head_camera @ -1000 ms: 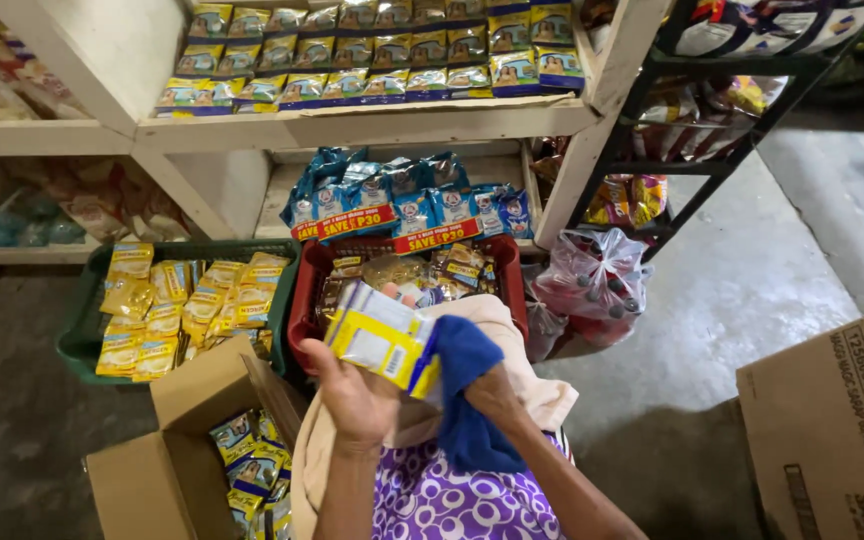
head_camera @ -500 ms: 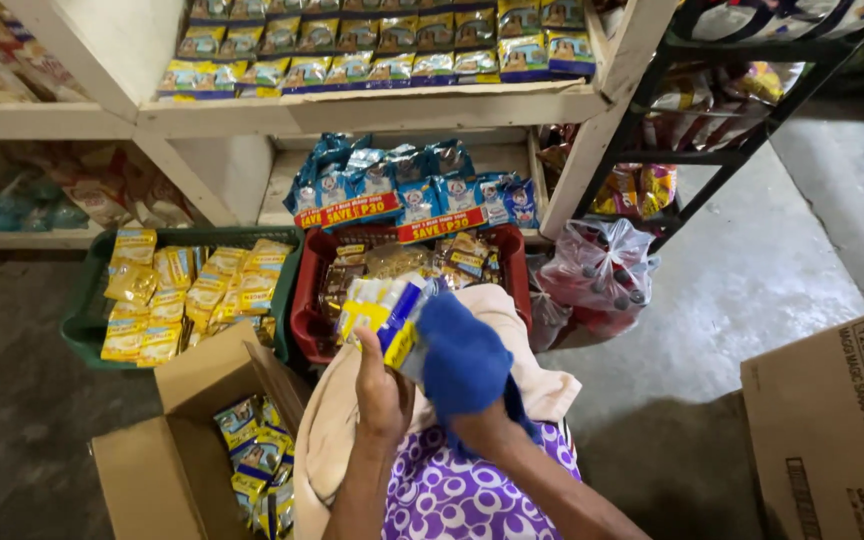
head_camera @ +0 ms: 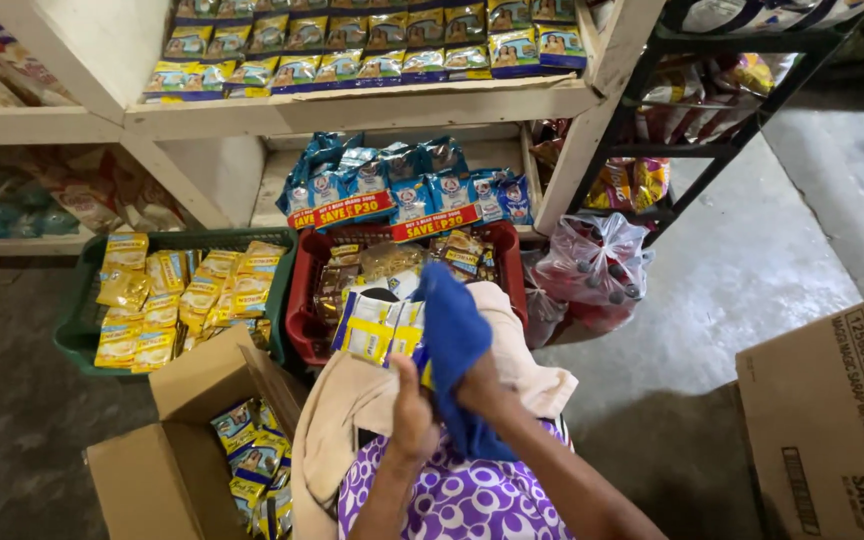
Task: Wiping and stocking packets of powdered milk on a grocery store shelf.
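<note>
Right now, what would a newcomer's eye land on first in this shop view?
Dead centre, the right hand presses a bright blue cloth against a yellow-and-white bundle of sachets gripped by the left hand, above a beige towel. Behind sit a red plastic basket and a green plastic basket of yellow packets; an open cardboard box stands lower left.

This is a small grocery shop. White wooden shelves [head_camera: 352, 105] at twelve o'clock carry rows of sachet packets [head_camera: 372, 45]. A green basket [head_camera: 82, 320] at ten o'clock and a red basket [head_camera: 302, 310] hold more packets, and open cardboard stock boxes [head_camera: 167, 480] stand at seven and four o'clock.
</note>
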